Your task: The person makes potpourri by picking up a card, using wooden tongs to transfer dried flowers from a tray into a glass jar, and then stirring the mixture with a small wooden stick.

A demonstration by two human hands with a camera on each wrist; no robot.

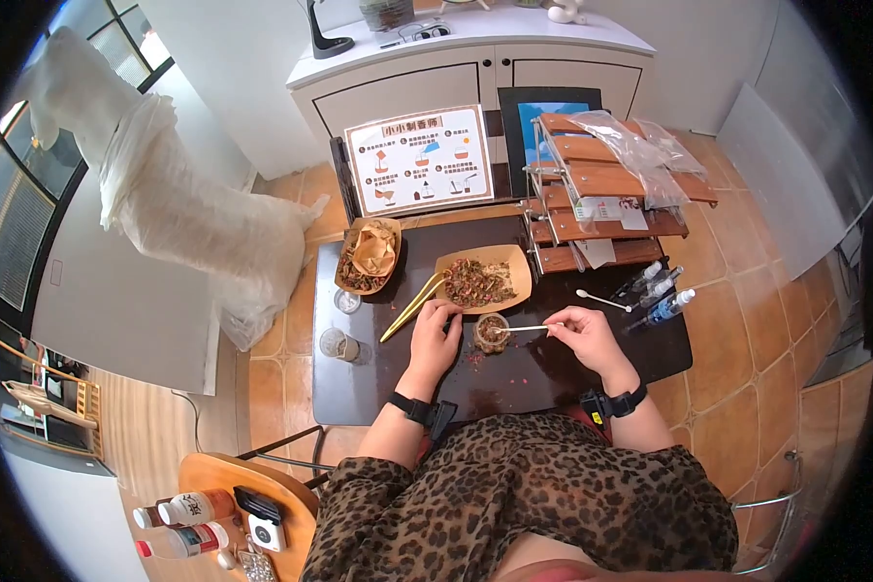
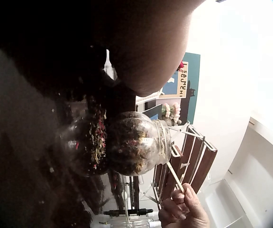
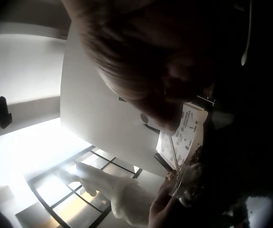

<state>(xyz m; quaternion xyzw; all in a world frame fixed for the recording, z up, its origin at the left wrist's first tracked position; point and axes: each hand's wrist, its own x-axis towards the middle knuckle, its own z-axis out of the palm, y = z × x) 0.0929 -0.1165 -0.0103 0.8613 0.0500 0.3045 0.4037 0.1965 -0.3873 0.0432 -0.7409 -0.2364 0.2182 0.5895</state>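
My right hand (image 1: pixel 587 339) pinches a slim pale stick (image 1: pixel 526 328) between thumb and fingertips. The stick's far end goes into the mouth of a small round glass jar (image 2: pixel 136 142), which holds brown and reddish dried plant bits. My left hand (image 1: pixel 436 339) rests left of the jar, fingers loosely bent, its fingertips by the near edge of a kraft paper tray (image 1: pixel 521 276). Dried petals (image 1: pixel 477 283) fill much of that tray. Gold tweezers (image 1: pixel 409 308) lie just beyond the left hand, tips toward the tray.
A second paper tray (image 1: pixel 394 254) with crumpled paper sits at the back left, near two clear glass containers (image 1: pixel 339 344). On the right lie a white spoon (image 1: pixel 603 300) and several small bottles (image 1: pixel 671 307). Behind stand an instruction sign (image 1: pixel 419 160) and a folding wooden rack (image 1: pixel 601 228).
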